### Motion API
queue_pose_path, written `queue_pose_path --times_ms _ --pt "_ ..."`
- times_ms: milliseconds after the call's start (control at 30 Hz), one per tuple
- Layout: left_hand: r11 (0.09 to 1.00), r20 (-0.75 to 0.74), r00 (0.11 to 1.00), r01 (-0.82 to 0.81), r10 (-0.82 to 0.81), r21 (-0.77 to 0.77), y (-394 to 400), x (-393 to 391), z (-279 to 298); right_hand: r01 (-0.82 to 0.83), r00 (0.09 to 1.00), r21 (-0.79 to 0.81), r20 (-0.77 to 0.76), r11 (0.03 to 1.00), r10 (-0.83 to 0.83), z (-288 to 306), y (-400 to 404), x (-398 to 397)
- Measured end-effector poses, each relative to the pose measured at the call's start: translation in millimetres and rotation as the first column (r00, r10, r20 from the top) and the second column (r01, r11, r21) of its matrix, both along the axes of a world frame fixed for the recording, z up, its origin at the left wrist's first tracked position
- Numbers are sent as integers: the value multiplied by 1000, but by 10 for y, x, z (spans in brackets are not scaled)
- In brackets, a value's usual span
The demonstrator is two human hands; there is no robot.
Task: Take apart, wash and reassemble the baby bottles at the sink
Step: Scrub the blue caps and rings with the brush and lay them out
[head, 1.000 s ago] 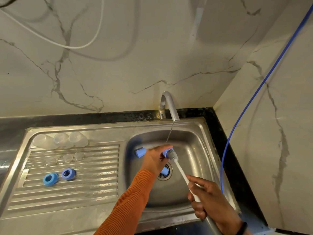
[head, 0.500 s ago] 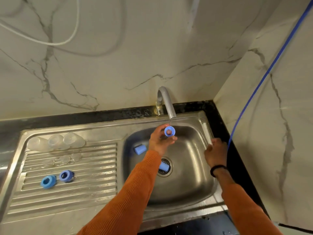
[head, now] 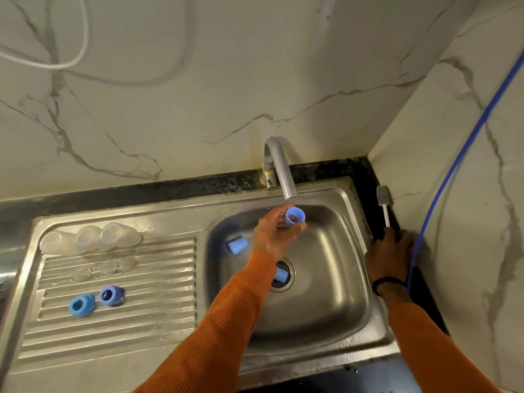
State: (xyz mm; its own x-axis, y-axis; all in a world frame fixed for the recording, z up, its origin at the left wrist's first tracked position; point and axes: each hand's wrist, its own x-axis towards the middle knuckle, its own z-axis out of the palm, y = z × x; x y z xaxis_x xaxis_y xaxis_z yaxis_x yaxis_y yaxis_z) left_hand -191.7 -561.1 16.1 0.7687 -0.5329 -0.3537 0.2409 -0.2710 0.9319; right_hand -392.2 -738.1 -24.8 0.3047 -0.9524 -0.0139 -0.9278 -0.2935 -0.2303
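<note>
Brush [head: 383,204] moved out of the basin since a second ago: it's on the dark ledge just past my right hand [head: 392,251], whose fingers rest at the handle end; can't tell if they're pinching it or released. Left hand [head: 273,234] grips the blue cap [head: 295,215] mouth-up right under the tap [head: 279,168], so scrubbing's done, rinsing now. Two more blue caps: one just left of my grip [head: 237,245], one below on the drain [head: 280,275], half hidden by my sleeve. Water stream barely visible
</note>
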Motion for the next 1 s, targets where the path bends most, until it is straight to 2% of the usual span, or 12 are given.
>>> queue_pose_path --times_ms 167,333,400,467,500,567,667,733,800,833,933,1000 --pt "994 79 996 -48 41 94 111 32 -30 -73 997 -94 -1 993 73 -62 263 -19" --pt "980 135 991 -10 -17 197 245 20 -17 -149 988 -6 29 989 149 -97 345 -40" --pt "977 132 990 12 -41 212 280 10 -29 -275 951 0 149 962 271 -29 407 36" --pt "975 126 989 43 -72 218 294 0 -54 -414 843 22 386 910 374 127 561 237" --pt "976 129 987 62 -91 209 292 -3 -59 -456 786 73 502 887 362 226 659 373" --pt "976 148 979 108 -137 192 269 3 -78 -512 735 208 608 833 300 414 827 672" --pt "971 283 939 143 -195 193 255 36 -24 -577 759 367 570 730 313 578 937 1065" --pt "985 341 930 89 -136 149 265 88 17 -616 747 407 574 675 335 620 961 1210" --pt "996 317 947 31 -58 88 288 167 54 -659 722 412 581 629 376 634 980 1262" --pt "996 313 948 28 -53 83 304 198 61 -663 726 409 557 627 404 630 981 1255" --pt "993 353 930 78 -106 92 336 150 73 -622 773 312 390 718 500 623 935 1222" --pt "988 381 918 62 -111 139 312 97 25 -659 741 292 409 693 533 618 930 1196"
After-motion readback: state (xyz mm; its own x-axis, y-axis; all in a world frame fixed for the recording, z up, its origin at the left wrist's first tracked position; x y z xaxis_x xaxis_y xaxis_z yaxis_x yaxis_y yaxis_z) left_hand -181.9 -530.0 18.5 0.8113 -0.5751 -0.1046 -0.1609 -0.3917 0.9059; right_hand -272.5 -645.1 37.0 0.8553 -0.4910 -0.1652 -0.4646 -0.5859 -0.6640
